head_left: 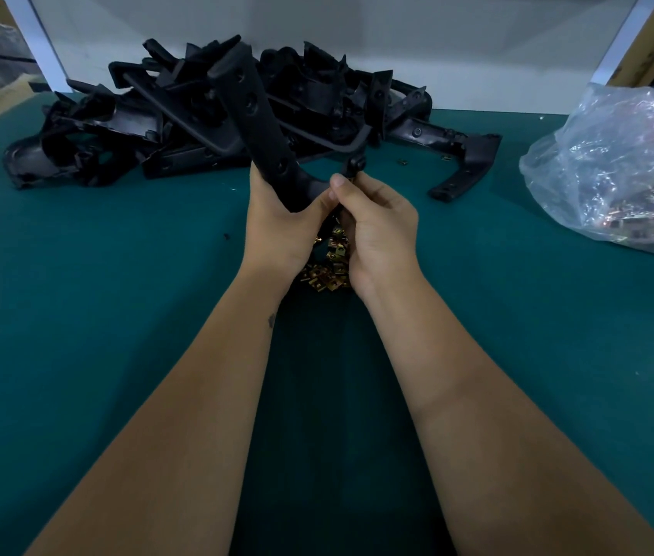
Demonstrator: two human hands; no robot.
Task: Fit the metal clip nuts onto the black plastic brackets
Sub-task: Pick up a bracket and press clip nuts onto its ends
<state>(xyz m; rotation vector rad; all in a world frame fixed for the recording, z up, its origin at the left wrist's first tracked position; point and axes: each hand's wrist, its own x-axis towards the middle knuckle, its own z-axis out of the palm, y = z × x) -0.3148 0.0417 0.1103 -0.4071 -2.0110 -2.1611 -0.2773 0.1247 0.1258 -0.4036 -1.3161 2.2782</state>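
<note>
A bracket (253, 110) is being held upright above the green surface (96, 274). The left hand (277, 218) is gripping its lower curve, while the right hand (373, 222) is pinching at a small tab on its near end, apparently pressing on a clip nut (the nut itself is hidden by the fingers, so seating cannot be judged). Loose nuts (327, 270) are lying in a heap beneath the hands. Behind, a pile of brackets (117, 130) is waiting, and a plastic bag (618, 162) of more nuts is sitting at right. Most of the work appears to be remaining.
</note>
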